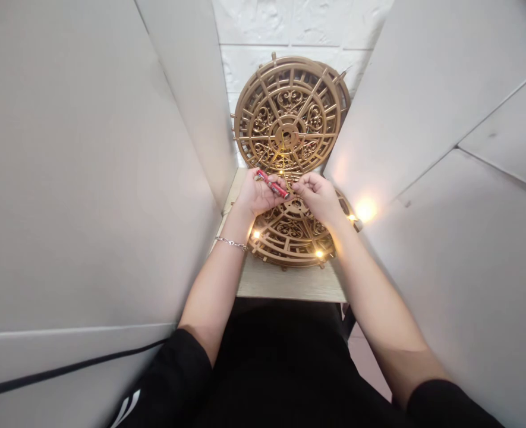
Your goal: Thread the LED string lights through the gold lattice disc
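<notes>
My left hand [263, 193] is turned palm up, holding slim red batteries [272, 183] that lie end to end across the palm and fingers. Facing it, my right hand [317, 193] has its thumb and fingers pinched together close to the battery end. What sits in that pinch is too small to make out. A thin yellowish wire [283, 156] runs down towards the fingertips. Beneath both hands lies a gold openwork disc [289, 229], partly hidden by them, with small glowing lights [319, 254] around it. A second gold disc [287, 113] leans upright behind.
The discs rest on a narrow pale wooden tabletop [292, 282]. Grey panels [186, 89] rise close on the left and right, and a white brick-pattern wall [254, 24] stands behind. A black cable [75, 367] runs along the lower left.
</notes>
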Available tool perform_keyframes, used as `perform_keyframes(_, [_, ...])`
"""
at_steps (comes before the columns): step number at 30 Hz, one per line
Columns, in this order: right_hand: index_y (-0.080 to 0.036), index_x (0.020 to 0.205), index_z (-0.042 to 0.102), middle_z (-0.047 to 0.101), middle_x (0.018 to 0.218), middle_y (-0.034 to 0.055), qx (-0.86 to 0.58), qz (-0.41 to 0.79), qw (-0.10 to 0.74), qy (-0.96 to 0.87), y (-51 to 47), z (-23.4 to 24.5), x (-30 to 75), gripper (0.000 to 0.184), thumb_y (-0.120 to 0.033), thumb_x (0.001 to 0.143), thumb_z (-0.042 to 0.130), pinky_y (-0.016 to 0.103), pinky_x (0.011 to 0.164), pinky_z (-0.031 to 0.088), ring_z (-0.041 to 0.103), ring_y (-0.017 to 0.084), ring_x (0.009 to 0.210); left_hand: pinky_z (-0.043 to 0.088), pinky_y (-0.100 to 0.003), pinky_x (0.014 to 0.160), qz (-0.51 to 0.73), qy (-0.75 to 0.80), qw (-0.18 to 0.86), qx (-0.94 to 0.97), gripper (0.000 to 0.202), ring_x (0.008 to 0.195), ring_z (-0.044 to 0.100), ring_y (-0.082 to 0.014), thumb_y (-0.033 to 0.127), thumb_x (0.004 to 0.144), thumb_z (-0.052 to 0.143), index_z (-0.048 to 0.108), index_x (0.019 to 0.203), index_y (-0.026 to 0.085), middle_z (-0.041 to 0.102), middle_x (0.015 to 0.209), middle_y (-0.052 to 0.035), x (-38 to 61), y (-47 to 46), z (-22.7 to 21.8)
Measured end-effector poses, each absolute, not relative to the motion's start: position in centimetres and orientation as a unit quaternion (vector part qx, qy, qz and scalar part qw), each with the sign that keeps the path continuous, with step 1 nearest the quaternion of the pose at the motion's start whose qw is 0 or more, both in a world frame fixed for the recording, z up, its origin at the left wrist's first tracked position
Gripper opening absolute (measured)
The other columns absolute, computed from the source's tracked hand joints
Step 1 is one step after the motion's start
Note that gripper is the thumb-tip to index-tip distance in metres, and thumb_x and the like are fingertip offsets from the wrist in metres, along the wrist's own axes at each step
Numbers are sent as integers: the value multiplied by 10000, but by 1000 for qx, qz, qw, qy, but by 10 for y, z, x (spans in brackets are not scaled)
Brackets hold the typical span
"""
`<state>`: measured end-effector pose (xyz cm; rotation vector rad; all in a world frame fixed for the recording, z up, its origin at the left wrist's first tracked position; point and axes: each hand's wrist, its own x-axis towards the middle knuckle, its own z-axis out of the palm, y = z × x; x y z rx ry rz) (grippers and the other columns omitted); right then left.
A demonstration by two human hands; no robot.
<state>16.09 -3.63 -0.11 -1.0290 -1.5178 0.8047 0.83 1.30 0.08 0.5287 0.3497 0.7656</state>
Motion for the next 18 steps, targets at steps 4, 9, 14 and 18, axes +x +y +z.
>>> perform_keyframes(4, [-189, 631, 468, 359, 491, -67, -434, 336, 536, -642, -36, -2, 161, 237, -366, 724, 595, 204, 426, 206, 291, 59, 451, 513, -344, 648, 368, 184, 876, 252, 420, 588, 585, -156, 424, 828, 219, 392, 534, 180, 543, 574, -57, 8, 13, 1])
perform_keyframes(9, [-189, 627, 472, 358, 496, -66, -441, 326, 534, -644, -37, -1, 160, 253, -387, 718, 601, 206, 428, 202, 287, 60, 454, 516, -350, 617, 373, 181, 874, 253, 429, 582, 591, -171, 419, 831, 196, 393, 538, 175, 547, 571, -66, 9, 13, 2])
perform_keyframes(14, [-188, 622, 476, 351, 488, -68, -435, 330, 540, -641, -36, -2, 161, 258, -390, 708, 611, 210, 433, 202, 281, 59, 453, 516, -353, 625, 377, 201, 873, 235, 429, 572, 588, -166, 435, 828, 200, 388, 540, 177, 545, 561, -63, 10, 10, 4])
perform_keyframes(18, [-189, 631, 474, 361, 497, -66, -439, 317, 540, -645, -35, -3, 161, 238, -370, 721, 598, 204, 447, 215, 293, 61, 469, 512, -338, 652, 382, 198, 869, 246, 426, 573, 580, -149, 429, 824, 200, 397, 540, 180, 542, 552, -56, 10, 9, 5])
